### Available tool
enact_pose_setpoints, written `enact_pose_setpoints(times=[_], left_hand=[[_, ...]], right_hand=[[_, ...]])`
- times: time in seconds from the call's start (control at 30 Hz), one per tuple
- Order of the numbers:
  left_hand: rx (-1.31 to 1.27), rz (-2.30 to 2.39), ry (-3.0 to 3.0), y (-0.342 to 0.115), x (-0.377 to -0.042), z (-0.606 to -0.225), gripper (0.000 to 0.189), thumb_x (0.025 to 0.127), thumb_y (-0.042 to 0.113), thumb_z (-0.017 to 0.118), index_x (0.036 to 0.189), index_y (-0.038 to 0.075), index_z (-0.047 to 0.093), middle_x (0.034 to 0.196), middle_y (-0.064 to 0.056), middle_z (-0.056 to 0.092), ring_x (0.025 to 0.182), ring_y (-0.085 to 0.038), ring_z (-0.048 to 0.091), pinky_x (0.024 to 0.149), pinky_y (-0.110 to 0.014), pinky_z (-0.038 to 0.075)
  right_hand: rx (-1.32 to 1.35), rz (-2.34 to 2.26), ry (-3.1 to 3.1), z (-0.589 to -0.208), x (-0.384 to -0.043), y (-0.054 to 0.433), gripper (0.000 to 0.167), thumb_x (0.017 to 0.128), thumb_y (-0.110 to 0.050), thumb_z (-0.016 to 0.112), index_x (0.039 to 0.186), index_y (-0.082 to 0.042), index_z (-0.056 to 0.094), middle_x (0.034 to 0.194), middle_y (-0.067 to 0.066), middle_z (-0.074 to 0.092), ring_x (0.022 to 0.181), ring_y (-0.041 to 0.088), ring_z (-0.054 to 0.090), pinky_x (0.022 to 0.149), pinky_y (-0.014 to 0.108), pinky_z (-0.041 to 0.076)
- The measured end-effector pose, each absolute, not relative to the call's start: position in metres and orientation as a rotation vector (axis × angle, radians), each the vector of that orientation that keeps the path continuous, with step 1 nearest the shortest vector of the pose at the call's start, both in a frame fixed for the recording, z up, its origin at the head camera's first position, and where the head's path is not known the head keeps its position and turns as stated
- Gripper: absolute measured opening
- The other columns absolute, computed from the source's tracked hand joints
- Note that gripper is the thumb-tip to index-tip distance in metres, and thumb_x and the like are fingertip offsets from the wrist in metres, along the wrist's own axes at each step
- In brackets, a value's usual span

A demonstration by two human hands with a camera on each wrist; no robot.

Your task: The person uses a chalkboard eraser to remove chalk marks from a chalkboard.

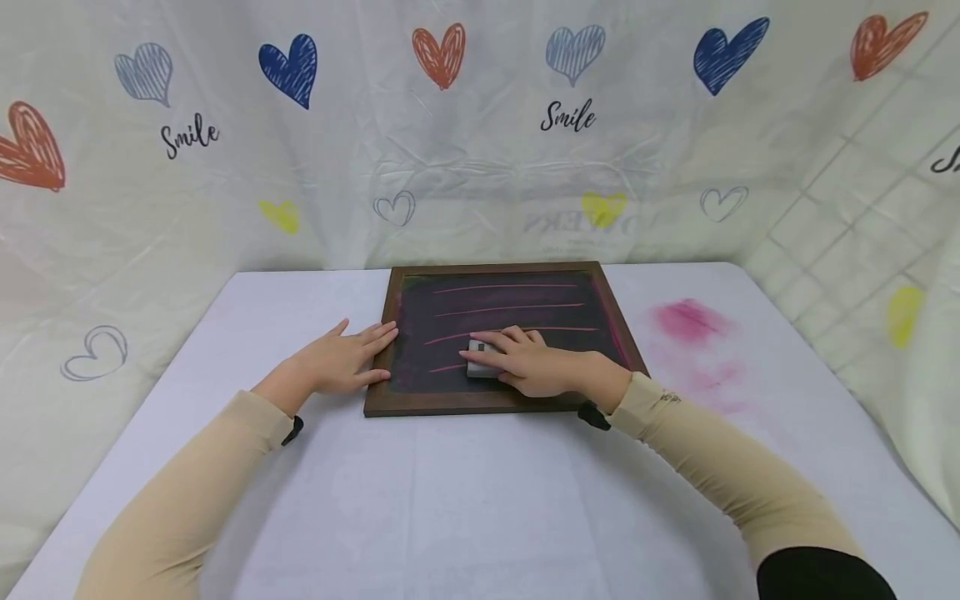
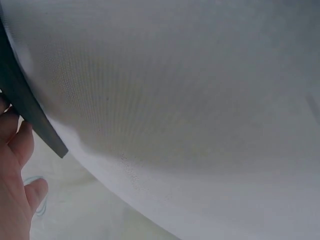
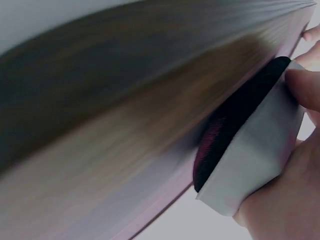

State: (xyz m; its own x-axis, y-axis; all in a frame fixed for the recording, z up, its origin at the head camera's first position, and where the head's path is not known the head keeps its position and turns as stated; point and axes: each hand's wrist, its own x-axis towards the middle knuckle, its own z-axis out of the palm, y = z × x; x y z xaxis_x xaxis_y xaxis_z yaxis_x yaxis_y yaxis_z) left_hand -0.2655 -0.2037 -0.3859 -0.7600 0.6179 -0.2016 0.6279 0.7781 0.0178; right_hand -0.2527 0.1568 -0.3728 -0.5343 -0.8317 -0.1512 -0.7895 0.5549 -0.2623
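Observation:
A chalkboard (image 1: 510,400) in a brown wooden frame lies on the table, with several pink chalk lines across its dark surface. My right hand (image 1: 543,367) grips a grey board eraser (image 1: 480,369) over the lowest line, near the board's front. In the right wrist view the eraser (image 3: 255,155) shows a black felt underside with pink dust, held between thumb and fingers. My left hand (image 1: 341,362) touches the left side of the frame, its fingers spread. The left wrist view shows the fingers of my left hand (image 2: 15,175) at the frame's edge (image 2: 30,110).
A white cloth covers the table (image 1: 480,500). Pink chalk smudges (image 1: 690,322) mark the cloth right of the board. Behind and around the table hangs a pale curtain (image 1: 480,125) printed with hearts and the word Smile.

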Motion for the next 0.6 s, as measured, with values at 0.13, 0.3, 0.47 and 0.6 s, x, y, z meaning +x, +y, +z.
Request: enact_pose_setpoints(times=[0.13, 0.3, 0.47, 0.6], left_hand=[[0.995, -0.08, 2.777, -0.204, -0.266, -0.387, 0.079, 0.106, 0.053, 0.047, 0.164, 0.005, 0.021, 0.169, -0.012, 0.019, 0.152, -0.029, 0.029, 0.12, -0.066, 0.01], [0.984, -0.079, 2.784, -0.204, -0.266, -0.388, 0.079, 0.106, 0.053, 0.047, 0.164, 0.006, 0.021, 0.169, -0.012, 0.019, 0.151, -0.029, 0.03, 0.12, -0.067, 0.01], [0.972, -0.091, 2.786, -0.207, -0.266, -0.391, 0.079, 0.107, 0.053, 0.046, 0.165, 0.008, 0.019, 0.17, -0.011, 0.017, 0.151, -0.028, 0.03, 0.12, -0.067, 0.01], [0.992, -0.089, 2.789, -0.206, -0.267, -0.392, 0.078, 0.107, 0.054, 0.045, 0.165, 0.008, 0.019, 0.17, -0.011, 0.018, 0.151, -0.028, 0.03, 0.119, -0.067, 0.011]], right_hand=[[-1.361, -0.189, 2.525, -0.372, -0.25, 0.137, 0.066, 0.109, -0.01, 0.049, 0.166, -0.023, 0.02, 0.17, 0.012, 0.011, 0.146, 0.036, 0.022, 0.111, 0.063, 0.026], [-1.347, -0.105, 2.553, -0.371, -0.244, 0.107, 0.065, 0.109, -0.012, 0.048, 0.167, -0.025, 0.019, 0.17, 0.01, 0.01, 0.148, 0.036, 0.022, 0.111, 0.06, 0.028], [-1.352, -0.036, 2.585, -0.372, -0.238, 0.075, 0.064, 0.11, -0.014, 0.045, 0.167, -0.027, 0.018, 0.171, 0.009, 0.01, 0.149, 0.035, 0.022, 0.11, 0.058, 0.031], [-1.34, -0.024, 2.595, -0.373, -0.238, 0.066, 0.063, 0.111, -0.017, 0.045, 0.166, -0.03, 0.018, 0.171, 0.007, 0.011, 0.148, 0.032, 0.024, 0.111, 0.056, 0.032]])
